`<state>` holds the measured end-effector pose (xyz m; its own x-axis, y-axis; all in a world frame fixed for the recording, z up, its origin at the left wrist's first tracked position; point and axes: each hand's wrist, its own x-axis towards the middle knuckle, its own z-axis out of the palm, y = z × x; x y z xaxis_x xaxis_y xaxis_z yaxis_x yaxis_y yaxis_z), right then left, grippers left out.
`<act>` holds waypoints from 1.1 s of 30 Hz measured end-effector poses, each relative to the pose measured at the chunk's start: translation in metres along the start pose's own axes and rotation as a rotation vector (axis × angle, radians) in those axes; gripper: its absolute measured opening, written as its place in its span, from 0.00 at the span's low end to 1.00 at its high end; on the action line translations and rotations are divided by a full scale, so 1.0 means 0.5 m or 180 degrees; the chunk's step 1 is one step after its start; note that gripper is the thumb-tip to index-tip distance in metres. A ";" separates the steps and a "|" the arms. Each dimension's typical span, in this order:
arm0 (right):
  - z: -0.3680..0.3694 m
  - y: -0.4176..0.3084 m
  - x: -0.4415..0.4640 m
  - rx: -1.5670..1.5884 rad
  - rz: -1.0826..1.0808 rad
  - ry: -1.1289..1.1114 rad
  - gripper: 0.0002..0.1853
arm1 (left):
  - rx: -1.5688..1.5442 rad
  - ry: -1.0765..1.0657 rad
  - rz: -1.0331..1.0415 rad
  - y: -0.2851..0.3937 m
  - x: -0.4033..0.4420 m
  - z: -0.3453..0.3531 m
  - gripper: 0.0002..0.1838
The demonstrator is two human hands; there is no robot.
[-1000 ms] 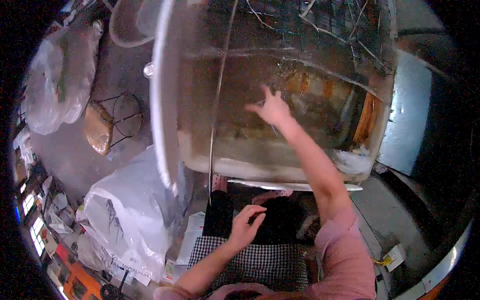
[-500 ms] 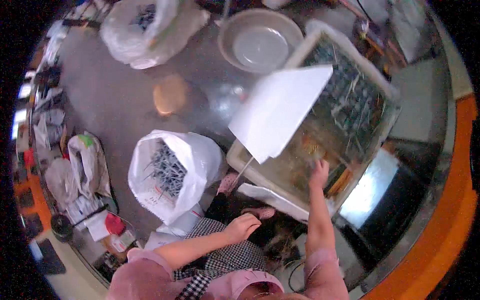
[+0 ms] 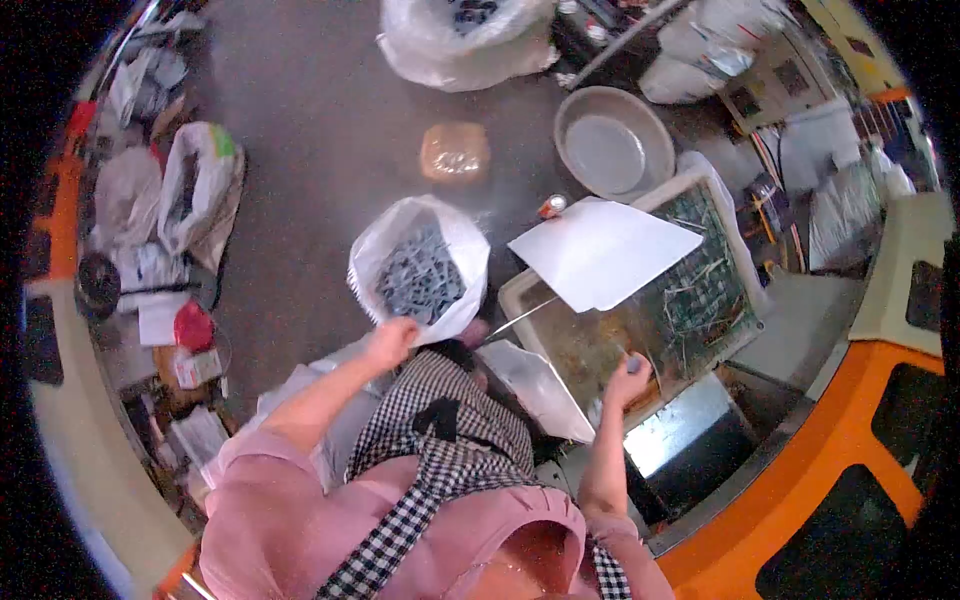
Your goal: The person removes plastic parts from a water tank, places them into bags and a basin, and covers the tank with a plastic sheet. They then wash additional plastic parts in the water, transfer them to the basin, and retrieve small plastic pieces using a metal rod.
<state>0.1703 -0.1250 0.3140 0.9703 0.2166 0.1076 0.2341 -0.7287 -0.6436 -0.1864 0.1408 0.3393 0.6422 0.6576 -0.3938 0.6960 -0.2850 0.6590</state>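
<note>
My left hand (image 3: 393, 343) is at the near rim of a white sack (image 3: 362, 262), its fingers closed; whether they pinch the rim or a small piece, I cannot make out. Many small grey plastic pieces (image 3: 420, 275) fill the sack. Over the near side of a shallow tub (image 3: 520, 293), my right hand (image 3: 627, 382) is closed around a small grey piece (image 3: 633, 367), mostly hidden by the fingers. A white board (image 3: 607, 250) lies across the tub's left part. Dark grey pieces and thin sticks (image 3: 705, 265) lie in the tub's far part.
A round basin (image 3: 613, 150) stands behind the tub, with a small can (image 3: 552, 206) near the board. Another sack (image 3: 465, 45) is at the back, and a tan taped packet (image 3: 454, 152) lies on the floor. Bags (image 3: 200, 190) line the left; an orange machine frame (image 3: 800, 480) borders the right.
My left hand has moved from in front of my lap to the white sack's near rim. My right hand has drawn back slightly toward the tub's near edge. The view has turned.
</note>
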 end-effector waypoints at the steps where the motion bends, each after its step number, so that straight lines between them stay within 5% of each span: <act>1: 0.019 -0.054 -0.033 0.0244 -0.0109 -0.0189 0.11 | 0.0287 0.0113 -0.0179 -0.026 -0.041 -0.026 0.07; 5: 0.133 -0.169 -0.151 0.1157 -0.0673 -0.0952 0.15 | 0.0110 0.0681 -0.0946 -0.144 -0.239 -0.035 0.07; 9: 0.209 -0.280 -0.236 0.0930 -0.1413 -0.1988 0.23 | 0.0285 0.0570 -0.1787 -0.170 -0.411 -0.005 0.07; 11: 0.235 -0.319 -0.274 0.1232 -0.0559 -0.3239 0.35 | 0.0267 0.0432 -0.1791 -0.185 -0.473 0.021 0.08; 13: 0.242 -0.338 -0.313 0.1201 -0.0729 -0.3564 0.44 | 0.0385 0.0583 -0.1703 -0.195 -0.517 0.040 0.07; 16: 0.297 -0.315 -0.342 0.1011 -0.1071 -0.3598 0.40 | 0.0461 0.0892 -0.1438 -0.197 -0.554 0.039 0.08; 18: 0.319 -0.304 -0.344 0.0176 -0.1889 -0.3291 0.31 | 0.0385 0.1089 -0.1283 -0.177 -0.558 0.023 0.08; 21: 0.350 -0.314 -0.326 -0.0135 -0.1603 -0.3298 0.26 | 0.0282 0.1393 -0.1012 -0.144 -0.541 -0.020 0.08; 25: 0.466 -0.282 -0.277 -0.0393 -0.0973 -0.2790 0.31 | 0.0173 0.1536 -0.0870 -0.155 -0.478 -0.078 0.09; 27: 0.530 -0.252 -0.243 -0.0361 -0.1370 -0.2007 0.29 | 0.0052 0.1485 -0.0717 -0.174 -0.433 -0.112 0.09; 29: 0.530 -0.291 -0.216 -0.0829 -0.0641 -0.2222 0.43 | -0.0068 0.1518 -0.0685 -0.199 -0.385 -0.154 0.09; 33: 0.646 -0.207 -0.202 -0.1189 -0.0217 -0.1935 0.49 | 0.0147 0.1230 -0.0393 -0.305 -0.272 -0.266 0.09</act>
<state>0.0283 0.1384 0.1249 0.7724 0.5140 -0.3730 0.4037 -0.8508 -0.3364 -0.4228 0.1874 0.3775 0.3911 0.9000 -0.1925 0.7797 -0.2129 0.5889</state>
